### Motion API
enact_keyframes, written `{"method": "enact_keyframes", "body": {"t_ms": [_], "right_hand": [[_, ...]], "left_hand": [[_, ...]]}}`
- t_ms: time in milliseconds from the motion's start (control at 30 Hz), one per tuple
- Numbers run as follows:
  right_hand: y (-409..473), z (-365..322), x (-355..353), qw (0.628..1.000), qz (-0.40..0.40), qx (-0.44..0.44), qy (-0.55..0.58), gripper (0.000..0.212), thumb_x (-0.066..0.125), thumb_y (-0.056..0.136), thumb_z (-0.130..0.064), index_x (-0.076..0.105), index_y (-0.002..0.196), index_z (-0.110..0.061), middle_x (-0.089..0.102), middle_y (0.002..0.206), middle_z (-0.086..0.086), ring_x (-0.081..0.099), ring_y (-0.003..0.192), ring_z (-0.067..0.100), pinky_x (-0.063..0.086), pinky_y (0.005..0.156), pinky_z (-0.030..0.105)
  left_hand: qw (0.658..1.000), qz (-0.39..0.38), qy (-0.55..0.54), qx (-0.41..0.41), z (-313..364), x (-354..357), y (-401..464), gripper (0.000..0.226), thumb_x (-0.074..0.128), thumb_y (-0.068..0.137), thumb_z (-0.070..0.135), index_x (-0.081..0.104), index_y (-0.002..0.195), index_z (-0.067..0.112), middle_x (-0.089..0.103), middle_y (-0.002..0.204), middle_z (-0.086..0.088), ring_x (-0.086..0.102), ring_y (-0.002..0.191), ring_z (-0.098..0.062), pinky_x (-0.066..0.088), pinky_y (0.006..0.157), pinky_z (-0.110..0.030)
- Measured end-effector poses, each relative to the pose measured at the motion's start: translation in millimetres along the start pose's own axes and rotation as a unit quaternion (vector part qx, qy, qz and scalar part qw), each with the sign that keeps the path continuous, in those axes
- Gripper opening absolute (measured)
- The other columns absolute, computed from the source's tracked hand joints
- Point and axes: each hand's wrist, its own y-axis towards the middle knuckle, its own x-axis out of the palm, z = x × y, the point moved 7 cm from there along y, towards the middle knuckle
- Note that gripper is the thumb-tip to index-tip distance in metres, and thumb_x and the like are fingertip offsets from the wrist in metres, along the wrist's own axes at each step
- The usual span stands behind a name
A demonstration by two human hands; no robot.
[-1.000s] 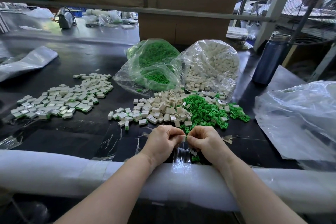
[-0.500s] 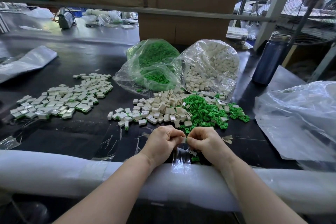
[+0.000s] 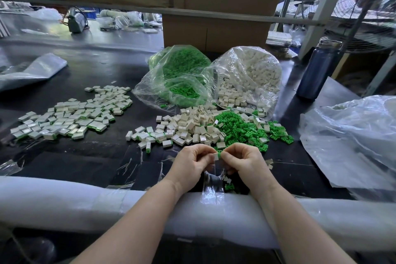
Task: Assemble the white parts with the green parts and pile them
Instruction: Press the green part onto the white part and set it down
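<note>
My left hand [image 3: 192, 162] and my right hand [image 3: 243, 161] meet near the table's front edge, fingertips pinching one small white part [image 3: 216, 156] with a sliver of green at its top edge. Just beyond them lie a heap of loose white parts [image 3: 188, 126] and a heap of loose green parts [image 3: 240, 128]. Far left spreads a pile of assembled white-and-green pieces [image 3: 70, 117]. Behind the heaps stand a clear bag of green parts [image 3: 177, 77] and a clear bag of white parts [image 3: 248, 75]. A few green and white bits [image 3: 228, 184] lie under my right hand.
A padded white roll [image 3: 64, 201] runs along the table's front edge. A dark blue bottle [image 3: 317, 70] stands at the right, with crumpled clear plastic [image 3: 353, 141] beside it. A cardboard box [image 3: 214, 32] sits behind the bags. Another plastic bag [image 3: 27, 70] lies far left.
Both hands stay in place near the front edge. The white part between the fingertips shows a bit more, with slight finger movement around it.
</note>
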Motion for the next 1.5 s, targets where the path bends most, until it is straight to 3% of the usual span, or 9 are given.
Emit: {"method": "enact_keyframes", "body": {"t_ms": [167,367,633,1067,1300,1400,1500], "right_hand": [[0.7,1.5,-2.3,1.000,0.008,0.005,0.013,0.014,0.063,0.086,-0.004,0.065,0.072,-0.007,0.065,0.058,0.002,0.058,0.051,0.007,0.048,0.049,0.018],[0.3,2.9,-1.4,1.000,0.007,0.015,0.023,0.017,0.063,0.086,-0.003,0.063,0.070,-0.007,0.065,0.053,0.000,0.056,0.046,0.005,0.046,0.046,0.017],[-0.5,1.4,-1.3,1.000,0.011,0.018,0.013,0.018,0.063,0.087,-0.005,0.062,0.069,-0.008,0.064,0.052,-0.001,0.055,0.045,0.005,0.046,0.046,0.018],[-2.1,-1.7,2.1,1.000,-0.007,0.015,-0.015,0.020,0.063,0.086,-0.006,0.062,0.066,-0.010,0.061,0.052,-0.002,0.052,0.044,0.004,0.045,0.046,0.018],[-0.1,-0.7,3.8,0.998,-0.023,0.013,-0.065,0.026,0.061,0.086,-0.003,0.060,0.062,-0.014,0.055,0.047,-0.006,0.047,0.042,0.002,0.040,0.047,0.017],[0.4,-0.2,4.8,0.996,-0.027,0.014,-0.089,0.025,0.061,0.086,-0.002,0.060,0.063,-0.013,0.055,0.049,-0.005,0.047,0.045,0.004,0.039,0.049,0.018],[-0.4,0.7,6.0,0.994,-0.038,0.019,-0.102,0.022,0.061,0.085,-0.002,0.061,0.066,-0.011,0.057,0.055,0.001,0.050,0.052,0.010,0.041,0.051,0.020]], "left_hand": [[0.998,0.001,-0.053,-0.016,-2.1,0.1,0.6,0.010,0.057,0.090,0.004,0.065,0.096,0.003,0.064,0.073,-0.002,0.059,0.057,0.004,0.047,0.059,-0.010],[0.998,-0.010,-0.063,-0.025,-3.8,1.6,-0.3,0.009,0.058,0.089,0.005,0.065,0.094,0.007,0.066,0.077,-0.004,0.062,0.065,-0.008,0.049,0.065,-0.015],[0.998,-0.012,-0.064,-0.026,-1.8,1.6,-0.7,0.009,0.059,0.088,0.006,0.066,0.092,0.008,0.067,0.076,-0.002,0.062,0.062,-0.001,0.049,0.063,-0.013],[0.996,-0.013,-0.089,-0.029,-2.3,0.8,-1.1,0.008,0.059,0.088,0.005,0.066,0.091,0.007,0.067,0.073,-0.003,0.062,0.059,-0.001,0.048,0.059,-0.012],[0.998,-0.014,-0.060,-0.022,-1.5,2.1,-2.1,0.016,0.061,0.086,0.004,0.069,0.084,0.018,0.067,0.074,0.004,0.063,0.067,-0.002,0.051,0.068,-0.013],[0.999,-0.009,-0.027,-0.018,-2.5,1.4,-1.8,0.012,0.063,0.086,0.006,0.072,0.090,0.013,0.070,0.079,0.003,0.065,0.075,-0.009,0.053,0.077,-0.019],[1.000,-0.010,0.000,-0.010,-2.3,1.6,-2.1,0.013,0.064,0.085,0.006,0.073,0.094,0.008,0.069,0.079,0.002,0.065,0.074,-0.009,0.053,0.077,-0.019]]}}
